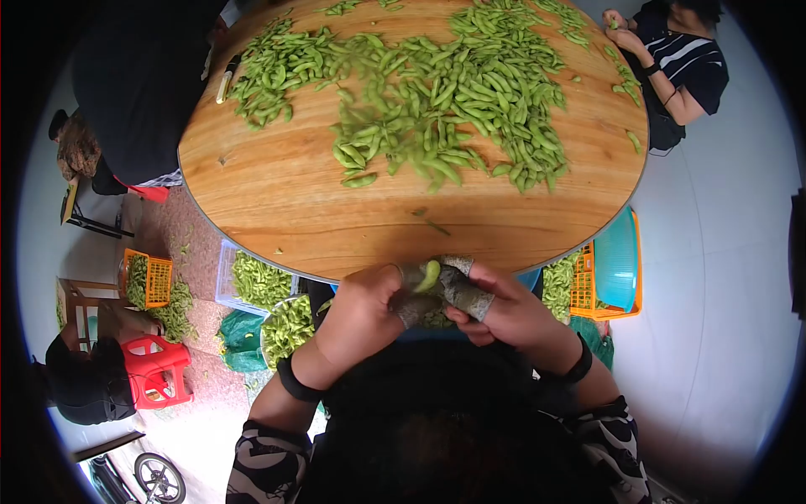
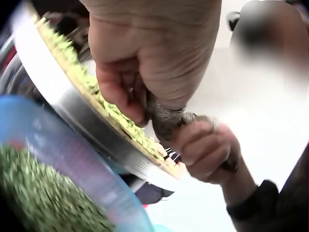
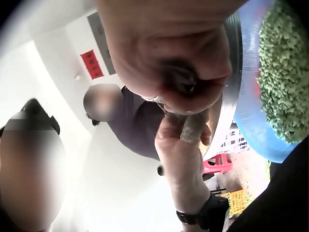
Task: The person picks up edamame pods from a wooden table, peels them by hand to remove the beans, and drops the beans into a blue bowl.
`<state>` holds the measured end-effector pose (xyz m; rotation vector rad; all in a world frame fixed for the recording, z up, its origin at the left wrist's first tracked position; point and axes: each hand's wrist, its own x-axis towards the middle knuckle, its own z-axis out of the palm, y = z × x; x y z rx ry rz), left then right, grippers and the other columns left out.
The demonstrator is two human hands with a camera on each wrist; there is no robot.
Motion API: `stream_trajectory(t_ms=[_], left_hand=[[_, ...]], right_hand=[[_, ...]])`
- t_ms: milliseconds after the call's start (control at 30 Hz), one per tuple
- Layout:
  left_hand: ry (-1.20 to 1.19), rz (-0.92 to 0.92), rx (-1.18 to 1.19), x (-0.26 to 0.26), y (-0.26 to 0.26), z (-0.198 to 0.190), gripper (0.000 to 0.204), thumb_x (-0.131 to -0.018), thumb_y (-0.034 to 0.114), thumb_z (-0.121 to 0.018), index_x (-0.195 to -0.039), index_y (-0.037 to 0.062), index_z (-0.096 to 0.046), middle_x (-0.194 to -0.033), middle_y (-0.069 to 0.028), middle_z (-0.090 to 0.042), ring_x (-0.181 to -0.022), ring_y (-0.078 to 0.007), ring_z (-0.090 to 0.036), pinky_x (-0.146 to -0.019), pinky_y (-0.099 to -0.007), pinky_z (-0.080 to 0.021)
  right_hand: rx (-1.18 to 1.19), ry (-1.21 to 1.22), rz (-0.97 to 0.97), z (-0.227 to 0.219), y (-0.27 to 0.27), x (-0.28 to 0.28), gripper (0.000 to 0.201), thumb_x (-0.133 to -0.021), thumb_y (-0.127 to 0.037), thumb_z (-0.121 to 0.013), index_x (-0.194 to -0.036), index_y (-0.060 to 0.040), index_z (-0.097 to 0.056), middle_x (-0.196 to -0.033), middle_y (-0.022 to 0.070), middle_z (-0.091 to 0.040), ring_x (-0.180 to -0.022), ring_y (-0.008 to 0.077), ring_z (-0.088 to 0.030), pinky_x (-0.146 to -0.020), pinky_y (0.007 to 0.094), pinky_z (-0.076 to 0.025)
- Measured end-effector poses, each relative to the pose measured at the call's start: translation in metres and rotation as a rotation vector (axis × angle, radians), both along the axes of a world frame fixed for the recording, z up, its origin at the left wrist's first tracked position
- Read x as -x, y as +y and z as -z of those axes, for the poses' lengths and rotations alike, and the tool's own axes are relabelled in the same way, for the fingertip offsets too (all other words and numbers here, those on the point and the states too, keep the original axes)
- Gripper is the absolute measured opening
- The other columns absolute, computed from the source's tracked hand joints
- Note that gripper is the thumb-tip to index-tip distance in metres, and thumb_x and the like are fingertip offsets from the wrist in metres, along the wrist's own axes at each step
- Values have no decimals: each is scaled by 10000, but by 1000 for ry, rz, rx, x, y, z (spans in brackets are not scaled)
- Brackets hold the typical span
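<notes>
Here both hands, left (image 1: pixel 361 311) and right (image 1: pixel 508 315), pinch 1 pod (image 1: pixel 429 275) with wrapped fingers (image 1: pixel 466 294); squeezed askew, beans could miss the bowl (image 2: pixel 96 130).

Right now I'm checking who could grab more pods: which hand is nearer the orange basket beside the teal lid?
Right. The right hand is just left of the orange basket; the left hand lies farther left, beyond it.
</notes>
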<state>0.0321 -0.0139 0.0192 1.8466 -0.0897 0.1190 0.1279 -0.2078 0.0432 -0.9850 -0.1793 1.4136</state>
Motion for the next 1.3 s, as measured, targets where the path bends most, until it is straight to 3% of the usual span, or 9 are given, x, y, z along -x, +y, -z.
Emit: stream_trajectory(t_ms=[67, 200, 300, 367, 433, 500, 567, 800, 1300], left_hand=[[-233, -166, -867, 2, -4, -5, 149, -841, 132, -703, -921, 18, -649, -807, -125, -649, -606, -229, -600, -551, -331, -485], [-369, -210, -874, 0, -9, -5, 131, -803, 103, -718, -870, 27, -635, -766, -171, -608, -614, -296, -599, -551, -349, -491], [-292, -188, -369, 4, -7, 1, 148, -846, 150, -683, -810, 34, -599, -736, -130, -600, -613, -255, -601, -529, -342, -479], [387, 85, 915, 10, 2, -4, 84, -920, 102, -586, -919, 19, -604, -806, -90, -623, -658, -189, -599, -590, -294, -491], [433, 84, 1067, 10, -2, -9, 137, -970, 100, -507, -906, 37, -610, -796, -41, -623, -677, -133, -586, -616, -265, -484], [390, 21, 530, 10, -3, -9, 68, -935, 43, -530, -921, 23, -593, -767, -81, -618, -666, -143, -592, -617, -270, -483], [296, 49, 264, 12, -5, -8, 49, -896, 7, -544, -931, 8, -577, -803, -122, -611, -694, -197, -606, -633, -297, -493], [-44, 34, -458, 18, -12, -10, 254, -801, -16, -623, -1048, -10, -561, -958, -209, -585, -843, -414, -585, -718, -404, -491], [135, -45, -97, 32, 4, 7, 62, -825, -60, -563, -843, -1, -563, -693, -103, -565, -595, -218, -600, -545, -315, -471]], right_hand=[[84, -394, 100, -6, 7, 12, 155, -948, -98, -490, -1096, -65, -522, -691, -39, -461, -531, 38, -371, -467, 210, -301], [112, -335, 183, -3, 7, 13, 221, -933, -63, -508, -1152, -73, -522, -697, -40, -468, -531, 34, -371, -469, 205, -303], [34, -112, 130, -4, 0, 9, 289, -928, -51, -523, -1215, -92, -522, -708, -39, -486, -531, 30, -370, -469, 201, -304], [-69, 3, 131, -2, -4, 8, 342, -930, -41, -522, -1265, -113, -514, -718, -47, -490, -531, 21, -353, -474, 191, -283], [2, -16, 124, -6, -7, 4, 345, -915, -63, -560, -1256, -97, -520, -724, -34, -507, -538, 37, -390, -477, 209, -315], [74, -31, 125, -1, -7, 3, 355, -899, -85, -598, -1247, -81, -527, -730, -22, -524, -546, 54, -426, -480, 226, -348], [74, -1258, 306, 19, -3, 3, 400, -872, -136, -664, -1246, -63, -541, -814, -15, -569, -605, 80, -493, -560, 235, -434], [232, -1615, 186, 11, 14, 7, 408, -705, -150, -725, -1036, 25, -561, -868, 203, -634, -729, 369, -639, -613, 418, -517], [116, -1049, 308, 20, 0, 14, 366, -827, -141, -743, -1128, 3, -594, -936, 51, -638, -849, 162, -627, -745, 307, -499]])
